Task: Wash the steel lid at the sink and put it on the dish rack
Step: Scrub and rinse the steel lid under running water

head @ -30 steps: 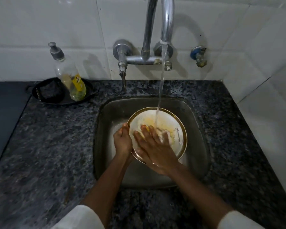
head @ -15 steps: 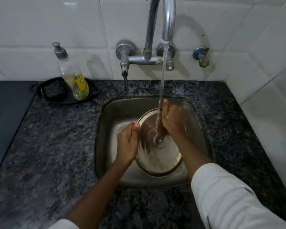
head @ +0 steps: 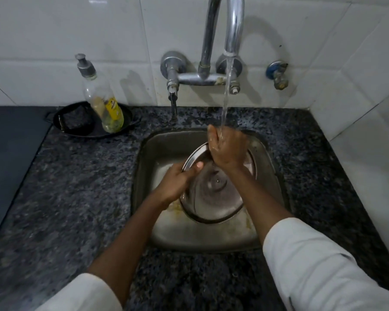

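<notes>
while both hands [head: 175, 180] grip it, steel lid [head: 213, 194] tilted, underside toward camera

Single head view; looks steeply down at sink [head: 144, 176] from close above; faces tiled wall [head: 54, 41]

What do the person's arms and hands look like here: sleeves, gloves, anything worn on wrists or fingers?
Both hands, left hand and right hand, are bare: no gloves, and no rings, watch or bangles visible. Each arm wears a loose white sleeve pushed up, leaving the forearms uncovered. The right hand looks wet.
</notes>
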